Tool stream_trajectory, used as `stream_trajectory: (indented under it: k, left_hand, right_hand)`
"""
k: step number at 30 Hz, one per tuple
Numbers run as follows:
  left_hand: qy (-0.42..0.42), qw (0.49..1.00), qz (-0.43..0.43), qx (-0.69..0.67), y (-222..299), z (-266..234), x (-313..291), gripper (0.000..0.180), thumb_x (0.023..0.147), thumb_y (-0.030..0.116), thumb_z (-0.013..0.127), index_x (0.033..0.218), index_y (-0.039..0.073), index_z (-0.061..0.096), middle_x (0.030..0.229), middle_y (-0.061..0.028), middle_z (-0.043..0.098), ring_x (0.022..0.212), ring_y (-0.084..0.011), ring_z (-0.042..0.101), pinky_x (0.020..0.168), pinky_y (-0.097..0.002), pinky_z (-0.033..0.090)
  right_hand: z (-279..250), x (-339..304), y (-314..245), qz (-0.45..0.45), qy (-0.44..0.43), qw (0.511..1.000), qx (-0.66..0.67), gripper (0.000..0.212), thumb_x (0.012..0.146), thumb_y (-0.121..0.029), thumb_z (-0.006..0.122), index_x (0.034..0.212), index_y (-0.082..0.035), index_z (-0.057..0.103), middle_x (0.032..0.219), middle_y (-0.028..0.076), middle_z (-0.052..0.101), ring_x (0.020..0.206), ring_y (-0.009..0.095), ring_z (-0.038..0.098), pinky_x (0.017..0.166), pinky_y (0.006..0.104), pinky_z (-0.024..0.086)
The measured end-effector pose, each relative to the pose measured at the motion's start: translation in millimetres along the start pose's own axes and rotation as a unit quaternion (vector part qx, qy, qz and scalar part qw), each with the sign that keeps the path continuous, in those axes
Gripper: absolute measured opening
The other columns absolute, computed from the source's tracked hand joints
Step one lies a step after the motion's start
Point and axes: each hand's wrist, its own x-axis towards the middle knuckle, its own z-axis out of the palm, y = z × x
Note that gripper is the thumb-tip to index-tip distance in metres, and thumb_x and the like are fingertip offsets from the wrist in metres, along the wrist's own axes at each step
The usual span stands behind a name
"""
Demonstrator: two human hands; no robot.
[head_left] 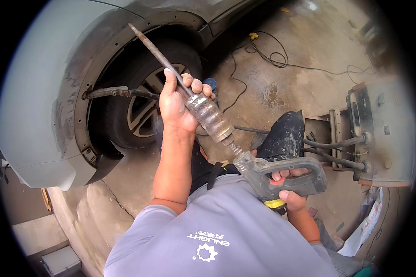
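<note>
I hold a slide-hammer dent puller (212,117) slantwise across my body. Its long thin rod points up and left, with the tip over or against the scuffed rim of the car's wheel arch (91,69); contact cannot be made out. My left hand (178,104) is closed around the rod and the upper end of the ribbed sliding weight. Lower right, my right hand (291,189) grips the dark handle, fingers through its loop beside a red trigger. A locking clamp (113,92) bites the arch's edge, with a dark cable running from it.
The car wheel (145,87) stands inside the arch on my left. On the right sits a grey metal machine (386,134) with two thick cables (335,143). A thin black cord (277,57) loops over the concrete floor, near a yellow plug (253,36).
</note>
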Motion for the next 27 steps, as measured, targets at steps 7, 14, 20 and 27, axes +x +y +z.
stream_trajectory:
  k: [7, 14, 20, 27]
  left_hand:
    - [0.019, 1.000, 0.005, -0.011, -2, 4, 5, 0.059, 0.107, 0.064, 0.032, 0.082, 0.013, 0.049, 0.071, -0.0060, 0.054, 0.072, -0.0316, 0.058, 0.070, -0.0493, 0.050]
    - [0.092, 0.995, 0.028, 0.024, 31, 15, 23, 0.064, 0.104, 0.070, 0.034, 0.090, 0.009, 0.051, 0.075, -0.0087, 0.057, 0.068, -0.0296, 0.058, 0.067, -0.0451, 0.051]
    - [0.112, 0.993, 0.031, 0.035, -2, 16, -7, 0.060, 0.105, 0.065, 0.038, 0.080, 0.012, 0.050, 0.066, -0.0111, 0.057, 0.064, -0.0306, 0.059, 0.064, -0.0423, 0.050]
    - [-0.158, 0.978, 0.027, -0.136, -12, -13, 4, 0.055, 0.109, 0.058, 0.036, 0.076, 0.015, 0.045, 0.059, -0.0016, 0.051, 0.061, -0.0223, 0.054, 0.063, -0.0373, 0.045]
  right_hand:
    - [3, -18, 2, -0.045, 0.012, 0.997, -0.065, 0.065, 0.069, -0.005, 0.073, 0.128, -0.016, 0.050, 0.123, 0.014, 0.059, 0.113, 0.029, 0.058, 0.099, 0.0476, 0.050]
    - [-6, -6, 1, -0.057, -0.039, 0.995, -0.065, 0.067, 0.070, -0.005, 0.072, 0.132, -0.016, 0.051, 0.122, 0.015, 0.061, 0.108, 0.029, 0.060, 0.097, 0.0493, 0.050]
    - [-21, -16, 11, -0.045, 0.004, 0.999, -0.024, 0.064, 0.069, -0.005, 0.070, 0.130, -0.015, 0.055, 0.120, 0.014, 0.061, 0.107, 0.029, 0.060, 0.095, 0.0481, 0.050]
    - [-28, -10, 17, -0.007, -0.012, 1.000, -0.024, 0.066, 0.068, 0.000, 0.070, 0.130, -0.018, 0.057, 0.117, 0.014, 0.064, 0.107, 0.030, 0.063, 0.099, 0.0505, 0.050]
